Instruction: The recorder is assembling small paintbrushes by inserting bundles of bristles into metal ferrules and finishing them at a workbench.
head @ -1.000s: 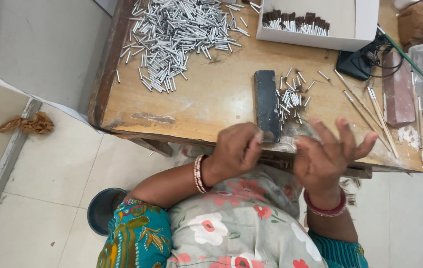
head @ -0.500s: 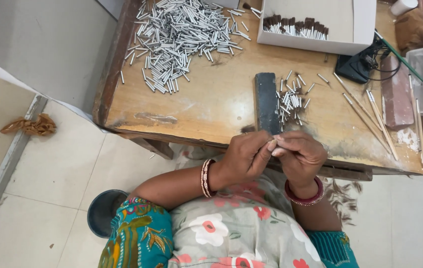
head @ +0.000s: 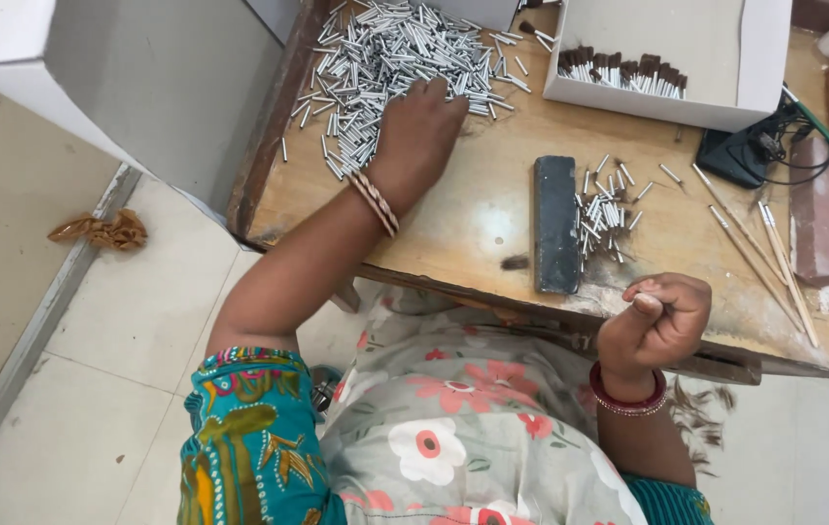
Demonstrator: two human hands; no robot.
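Note:
My left hand [head: 421, 124] is stretched out to the far left of the wooden table [head: 463, 228]. It rests palm down on a big heap of short silver metal tubes [head: 385, 53], and its fingertips are hidden among them. My right hand [head: 657, 316] is curled into a fist at the table's near edge, thumb on top, and nothing shows in it. In front of that fist lie a black oblong block [head: 555, 224] and a small scatter of the same tubes [head: 604, 209].
A white open box [head: 755, 58] with a row of dark-tipped tubes stands at the back right. Several thin wooden sticks [head: 755, 243], a reddish brick [head: 821, 209] and a black device with cables [head: 740, 154] lie to the right. A large white box [head: 94, 73] stands left of the table.
My hands were together at the table's near edge. The left hand has since reached far out to the tube heap, while the right stays near the edge, shut. The view has shifted closer.

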